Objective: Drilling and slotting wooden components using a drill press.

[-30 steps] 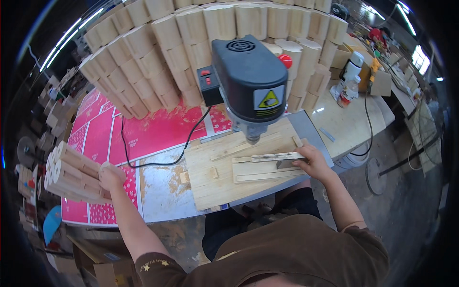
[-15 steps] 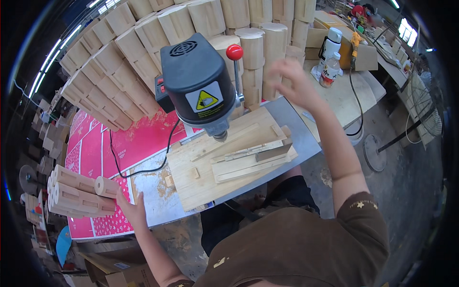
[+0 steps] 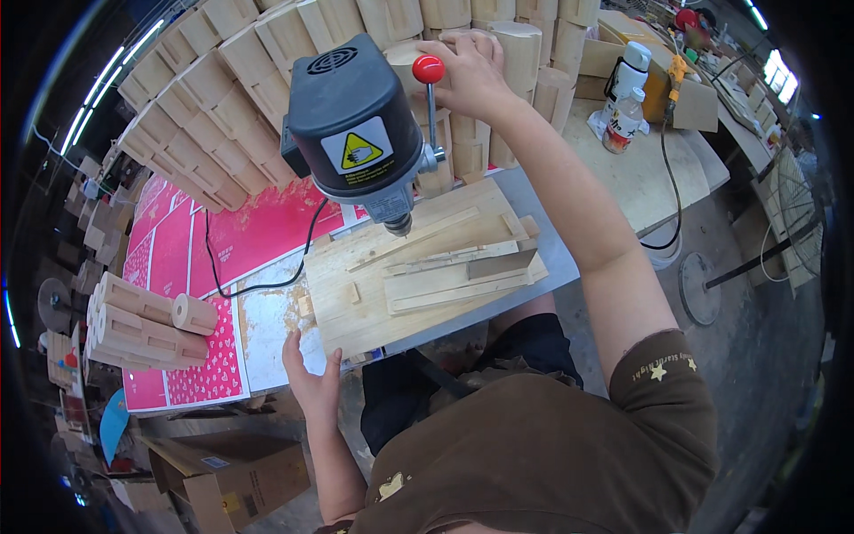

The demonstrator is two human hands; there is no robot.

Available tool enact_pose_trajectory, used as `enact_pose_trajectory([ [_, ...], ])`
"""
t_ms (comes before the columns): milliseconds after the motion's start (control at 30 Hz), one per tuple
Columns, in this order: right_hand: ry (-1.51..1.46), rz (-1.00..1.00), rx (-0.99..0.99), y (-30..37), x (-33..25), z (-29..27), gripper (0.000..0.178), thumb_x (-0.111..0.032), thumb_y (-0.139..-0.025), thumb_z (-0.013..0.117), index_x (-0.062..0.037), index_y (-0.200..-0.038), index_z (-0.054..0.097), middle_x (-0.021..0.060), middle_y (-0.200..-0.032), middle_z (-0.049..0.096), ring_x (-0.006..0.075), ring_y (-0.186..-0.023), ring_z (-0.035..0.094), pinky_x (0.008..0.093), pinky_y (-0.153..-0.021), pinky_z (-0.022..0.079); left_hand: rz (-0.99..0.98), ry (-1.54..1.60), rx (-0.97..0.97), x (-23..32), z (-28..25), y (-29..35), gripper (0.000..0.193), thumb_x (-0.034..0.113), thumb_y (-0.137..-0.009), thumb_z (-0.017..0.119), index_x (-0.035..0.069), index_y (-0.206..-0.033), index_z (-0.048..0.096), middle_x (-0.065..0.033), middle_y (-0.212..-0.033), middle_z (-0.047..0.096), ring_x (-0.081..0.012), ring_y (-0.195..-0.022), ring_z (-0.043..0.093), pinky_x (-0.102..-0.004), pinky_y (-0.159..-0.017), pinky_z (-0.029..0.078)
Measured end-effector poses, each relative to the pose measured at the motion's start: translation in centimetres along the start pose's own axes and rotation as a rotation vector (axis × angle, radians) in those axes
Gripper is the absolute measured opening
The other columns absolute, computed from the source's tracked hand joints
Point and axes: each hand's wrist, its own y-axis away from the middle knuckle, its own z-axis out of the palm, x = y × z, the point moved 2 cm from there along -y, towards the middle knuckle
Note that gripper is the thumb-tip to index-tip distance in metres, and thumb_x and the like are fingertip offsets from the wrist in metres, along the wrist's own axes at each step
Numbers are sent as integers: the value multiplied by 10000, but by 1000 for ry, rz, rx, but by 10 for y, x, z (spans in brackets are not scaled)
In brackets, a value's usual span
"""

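My right hand reaches past the drill press to the stacked wooden cylinders. Its fingers bend over a pale wooden cylinder behind the red-knobbed lever; part of the grip is hidden. Open, with thumb and fingers apart, my left hand hovers at the near left corner of the wooden base board. Beneath the drill chuck, the board carries a jig of wooden strips. No cylinder lies in the jig.
At the left, a small pile of drilled cylinders lies on pink printed sheeting. A black cord loops across the table. Bottles stand at the right. A cardboard box sits below, and a fan stands at far right.
My right hand has moved left and away from me onto the stacked cylinders. My left hand has left the small pile and come right, to the board's corner. The view has shifted slightly.
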Motion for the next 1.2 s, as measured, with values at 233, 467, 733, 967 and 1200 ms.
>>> enact_pose_trajectory([
  [233,-18,185,285,12,97,-8,620,-361,-676,725,-241,-1245,511,151,-1264,460,364,-1216,334,458,-1009,256,-33,28,-44,2,11,11,643,159,-735,729,5,-1281,426,-155,-1292,444,-279,-1219,404,-380,-1014,302],
  [467,-62,589,-7,16,190,-8,779,-430,-610,758,-223,-1298,456,190,-1304,436,348,-1224,385,434,-1022,282,-88,55,-64,8,18,18,670,185,-733,737,39,-1306,423,-130,-1313,438,-266,-1237,388,-430,-994,297],
  [733,-296,665,-69,67,213,44,837,-349,-562,800,-144,-1294,449,219,-1272,453,339,-1128,489,396,-965,406,-151,25,-47,30,14,25,634,129,-714,748,-12,-1253,445,-171,-1270,457,-290,-1197,425,-381,-1012,312],
  [967,-204,629,448,111,201,17,847,-342,-568,806,-24,-1259,432,200,-1163,519,328,-1068,519,394,-907,437,-119,250,66,70,14,20,529,78,-763,697,-8,-1232,469,-132,-1226,492,-229,-1161,456,-363,-969,350],
  [1200,-1749,920,480,212,66,-77,560,-161,-833,646,6,-1299,383,78,-1130,544,185,-1049,528,340,-872,452,313,483,-140,126,50,7,488,33,-720,714,-29,-1156,503,-113,-1055,563,-188,-888,582,-307,-835,454],
])
